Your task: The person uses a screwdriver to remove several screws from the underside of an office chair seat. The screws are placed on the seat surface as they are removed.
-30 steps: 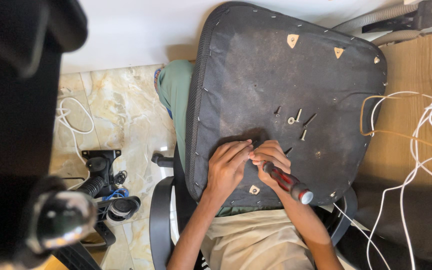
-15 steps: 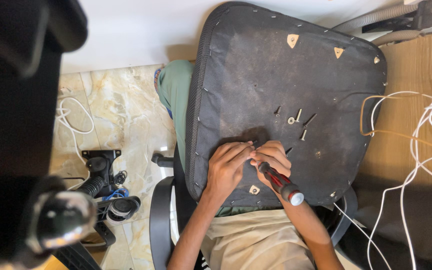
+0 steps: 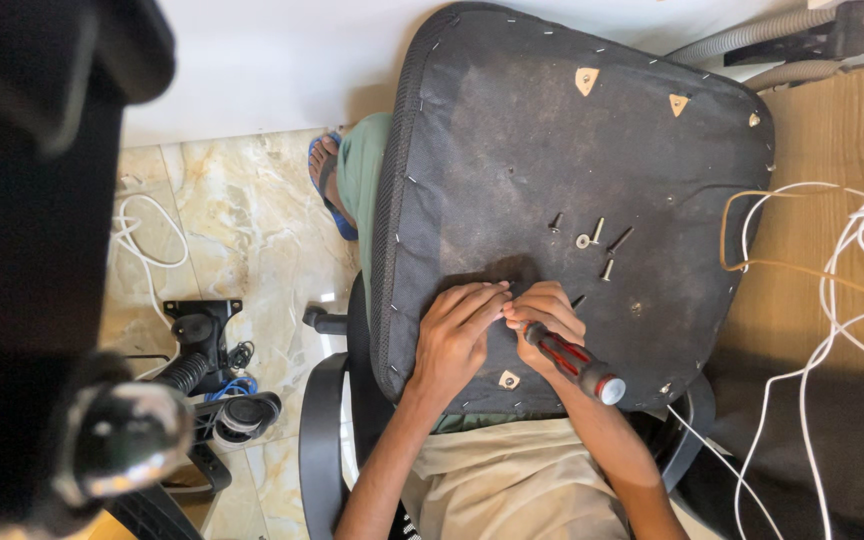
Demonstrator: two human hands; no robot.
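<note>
Black fabric underside of the upturned chair seat [image 3: 512, 150] lies on your lap; your right hand [image 3: 549, 322] grips the red-and-black screwdriver [image 3: 574, 364] near its front edge, left hand [image 3: 455, 335] pinching beside the tip. I think a slip could stab those fingers.

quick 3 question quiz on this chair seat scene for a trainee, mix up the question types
1. True or false: the right hand holds a screwdriver with a red and black handle.
2. Where do the loose screws lie? A) on the marble floor B) on the upturned seat base C) on the wooden surface
3. What does the left hand rest on?

Key: 1 true. 2 B. 3 The seat base, its fingers meeting those of the right hand.
</note>
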